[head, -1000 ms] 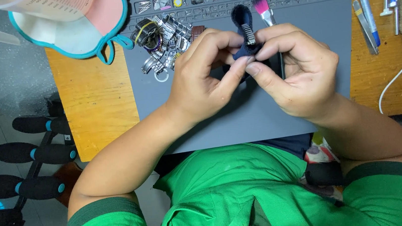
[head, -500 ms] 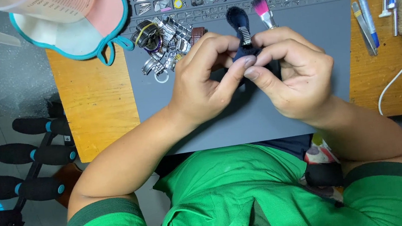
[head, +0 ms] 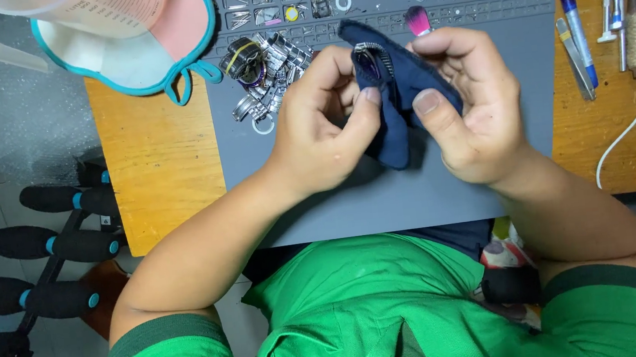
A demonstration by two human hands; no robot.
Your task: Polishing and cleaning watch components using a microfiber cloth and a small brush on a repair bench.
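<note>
From my remote feed: metal watch bands (head: 266,70) lie at ten o'clock; the left hand (head: 325,134) and right hand (head: 472,111) pinch a dark blue cloth (head: 397,107) around a metal watch piece (head: 368,59) above the grey mat (head: 414,192). Wiping looks underway; turning the piece seems next.

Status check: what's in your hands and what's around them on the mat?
Left hand and right hand both in grip on dark blue cloth wrapped round a metal watch piece. Pile of metal watch bands left of hands on grey mat. Nothing blocking.
</note>
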